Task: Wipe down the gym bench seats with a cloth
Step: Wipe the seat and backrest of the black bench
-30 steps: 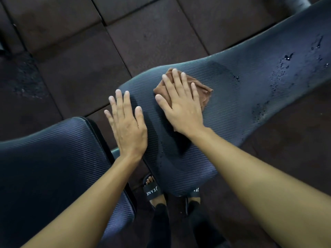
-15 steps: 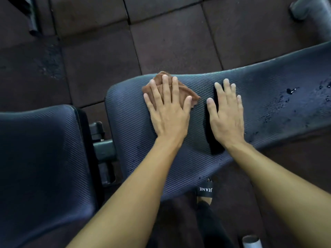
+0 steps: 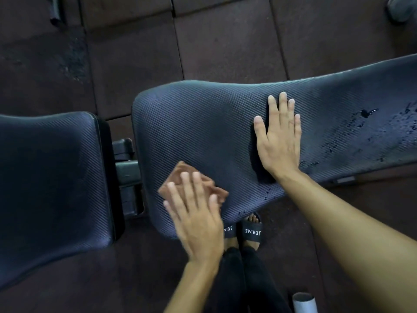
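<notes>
A dark ribbed bench pad (image 3: 203, 123) runs from the middle to the far right. My left hand (image 3: 196, 215) presses flat on a folded brown cloth (image 3: 178, 177) at the pad's near left corner, with the fingers spread over the cloth. My right hand (image 3: 278, 141) lies open and flat on the pad further right, holding nothing. Water droplets (image 3: 365, 116) cover the pad's right part, beyond my right hand. A second dark seat pad (image 3: 49, 177) sits at the left, apart from the first.
A black metal hinge and frame (image 3: 126, 168) fills the gap between the two pads. My feet in black sandals (image 3: 250, 231) stand under the pad's near edge. A grey tube end (image 3: 303, 301) shows at the bottom. Dark rubber floor tiles (image 3: 225, 41) lie beyond.
The cloth passed from my right hand to my left. My left hand has since dragged it from the pad's far edge to the near left corner. My right hand now rests flat on the pad.
</notes>
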